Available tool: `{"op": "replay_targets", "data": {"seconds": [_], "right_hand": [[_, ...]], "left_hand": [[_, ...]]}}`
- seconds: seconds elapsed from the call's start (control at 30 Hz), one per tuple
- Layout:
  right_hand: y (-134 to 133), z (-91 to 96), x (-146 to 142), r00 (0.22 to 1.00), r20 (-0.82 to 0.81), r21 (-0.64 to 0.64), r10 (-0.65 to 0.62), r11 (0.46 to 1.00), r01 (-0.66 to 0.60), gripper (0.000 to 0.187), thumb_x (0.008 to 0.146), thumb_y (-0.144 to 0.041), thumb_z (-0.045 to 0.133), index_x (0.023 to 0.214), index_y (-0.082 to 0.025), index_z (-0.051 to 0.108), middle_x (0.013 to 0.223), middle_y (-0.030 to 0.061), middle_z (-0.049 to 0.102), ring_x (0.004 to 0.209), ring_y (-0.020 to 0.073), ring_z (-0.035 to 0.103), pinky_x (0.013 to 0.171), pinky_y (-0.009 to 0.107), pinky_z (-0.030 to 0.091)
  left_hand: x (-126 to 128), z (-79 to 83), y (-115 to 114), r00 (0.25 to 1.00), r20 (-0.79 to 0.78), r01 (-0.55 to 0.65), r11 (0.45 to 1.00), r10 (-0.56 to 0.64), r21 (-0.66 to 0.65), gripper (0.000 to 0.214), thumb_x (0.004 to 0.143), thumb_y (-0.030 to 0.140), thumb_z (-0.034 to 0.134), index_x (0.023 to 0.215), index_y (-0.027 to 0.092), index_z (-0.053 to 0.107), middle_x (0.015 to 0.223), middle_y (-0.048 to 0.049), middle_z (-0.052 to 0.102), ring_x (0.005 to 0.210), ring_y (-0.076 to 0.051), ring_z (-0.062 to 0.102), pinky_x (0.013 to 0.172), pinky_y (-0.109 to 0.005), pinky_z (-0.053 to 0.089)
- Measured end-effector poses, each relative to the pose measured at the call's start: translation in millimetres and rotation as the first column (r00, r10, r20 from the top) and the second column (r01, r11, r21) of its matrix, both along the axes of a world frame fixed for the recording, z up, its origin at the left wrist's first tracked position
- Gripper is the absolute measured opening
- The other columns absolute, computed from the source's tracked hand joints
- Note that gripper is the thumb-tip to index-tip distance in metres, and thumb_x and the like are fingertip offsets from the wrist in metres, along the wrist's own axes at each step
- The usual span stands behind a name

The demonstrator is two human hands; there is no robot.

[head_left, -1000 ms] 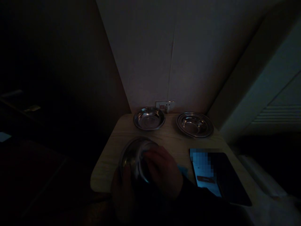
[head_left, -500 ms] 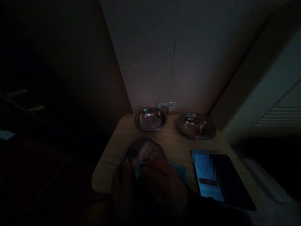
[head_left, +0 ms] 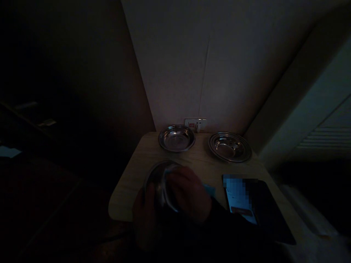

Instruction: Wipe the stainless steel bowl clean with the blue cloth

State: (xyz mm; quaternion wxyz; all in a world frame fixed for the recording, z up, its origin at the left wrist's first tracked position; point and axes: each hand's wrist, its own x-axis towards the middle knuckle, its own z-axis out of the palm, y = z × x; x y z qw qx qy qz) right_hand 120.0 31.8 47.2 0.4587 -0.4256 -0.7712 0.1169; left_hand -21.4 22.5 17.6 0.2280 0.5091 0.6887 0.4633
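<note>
In dim light, a shiny metal bowl [head_left: 157,179] is tilted at the near side of the small table. My left hand [head_left: 145,215] grips its left rim, thumb on the near face. My right hand [head_left: 189,193] lies against the bowl's right part, fingers bent over a thin, pale bluish cloth [head_left: 170,170]. Most of that cloth is hidden under the fingers. A blue piece of cloth [head_left: 210,190] shows on the table just right of my right hand; whether it is the same cloth, I cannot tell.
One metal dish [head_left: 177,138] stands at the table's back left, and a stack of metal dishes [head_left: 229,148] at the back right. A lit phone [head_left: 240,199] lies on a dark flat item [head_left: 271,212] at right. A wall socket [head_left: 195,124] holds a plug behind the wooden table [head_left: 126,182].
My right hand has moved up across the bowl with the cloth, away from me. My left hand keeps its hold on the rim. The dishes behind stay in place.
</note>
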Motion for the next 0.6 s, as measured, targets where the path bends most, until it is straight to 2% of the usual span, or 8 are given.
{"op": "replay_targets", "data": {"seconds": [0.13, 0.23, 0.3, 0.33, 0.4, 0.5, 0.6], "right_hand": [[-3, -3.3, 1, 0.993, 0.073, -0.005, 0.090, 0.996, -0.090, 0.021, 0.087, -0.015, 0.045, 0.097, -0.018, 0.063, 0.087, 0.0064, 0.062, 0.081, 0.0168, 0.054, 0.071, 0.029, 0.048], [13, -2.9, 7, 0.997, 0.074, 0.005, -0.007, 1.000, 0.006, 0.020, 0.086, -0.015, 0.046, 0.094, -0.017, 0.064, 0.088, 0.0077, 0.061, 0.085, 0.0182, 0.054, 0.077, 0.032, 0.047], [17, -2.5, 9, 0.997, 0.052, -0.013, -0.064, 0.998, 0.065, 0.019, 0.086, -0.015, 0.046, 0.093, -0.016, 0.065, 0.088, 0.0080, 0.062, 0.085, 0.0184, 0.054, 0.078, 0.033, 0.047], [15, -2.5, 8, 0.997, 0.042, -0.024, -0.063, 0.998, 0.064, 0.020, 0.086, -0.015, 0.046, 0.093, -0.016, 0.064, 0.088, 0.0079, 0.062, 0.085, 0.0183, 0.054, 0.077, 0.032, 0.047], [6, -3.2, 6, 0.999, 0.034, -0.027, -0.001, 1.000, 0.002, 0.020, 0.086, -0.015, 0.046, 0.094, -0.016, 0.064, 0.089, 0.0075, 0.062, 0.084, 0.0177, 0.055, 0.075, 0.030, 0.048], [1, -4.7, 6, 0.995, 0.071, -0.012, 0.065, 0.998, -0.065, 0.021, 0.087, -0.015, 0.045, 0.095, -0.017, 0.064, 0.089, 0.0072, 0.063, 0.083, 0.0178, 0.055, 0.075, 0.031, 0.048], [12, -5.8, 10, 0.997, 0.073, -0.007, -0.028, 1.000, 0.029, 0.020, 0.086, -0.015, 0.046, 0.094, -0.016, 0.064, 0.089, 0.0083, 0.062, 0.085, 0.0190, 0.055, 0.077, 0.033, 0.048]], "left_hand": [[1, -0.7, 4, 0.993, 0.112, -0.026, 0.996, 0.036, -0.088, 0.037, 0.073, 0.045, 0.044, 0.082, 0.016, 0.065, 0.073, -0.0078, 0.063, 0.077, -0.025, 0.059, 0.075, -0.042, 0.047], [2, -8.1, 1, 0.990, 0.142, -0.002, 0.995, 0.017, -0.103, 0.033, 0.072, 0.043, 0.048, 0.084, 0.018, 0.066, 0.078, -0.0083, 0.065, 0.085, -0.026, 0.059, 0.079, -0.041, 0.047], [-1, -16.7, -3, 0.999, 0.052, 0.003, 1.000, -0.003, 0.002, 0.035, 0.065, 0.040, 0.056, 0.091, 0.019, 0.066, 0.092, -0.0100, 0.065, 0.098, -0.029, 0.055, 0.087, -0.043, 0.043], [-3, -20.8, -4, 0.999, 0.045, -0.014, 1.000, 0.014, 0.013, 0.037, 0.063, 0.039, 0.058, 0.092, 0.019, 0.066, 0.096, -0.0109, 0.064, 0.102, -0.030, 0.054, 0.089, -0.045, 0.042], [-8, -25.9, -4, 0.999, 0.042, -0.010, 0.999, 0.009, 0.036, 0.037, 0.061, 0.039, 0.060, 0.092, 0.019, 0.065, 0.099, -0.0122, 0.064, 0.103, -0.031, 0.053, 0.089, -0.046, 0.041], [-11, -22.7, 0, 0.997, 0.071, 0.015, 0.998, -0.019, 0.060, 0.030, 0.063, 0.038, 0.060, 0.086, 0.019, 0.065, 0.095, -0.0121, 0.065, 0.100, -0.031, 0.055, 0.086, -0.045, 0.044], [-7, -12.9, 5, 0.995, 0.100, 0.022, 0.999, -0.026, 0.038, 0.023, 0.065, 0.036, 0.058, 0.080, 0.020, 0.064, 0.084, -0.0099, 0.067, 0.094, -0.029, 0.058, 0.082, -0.042, 0.047]]}}
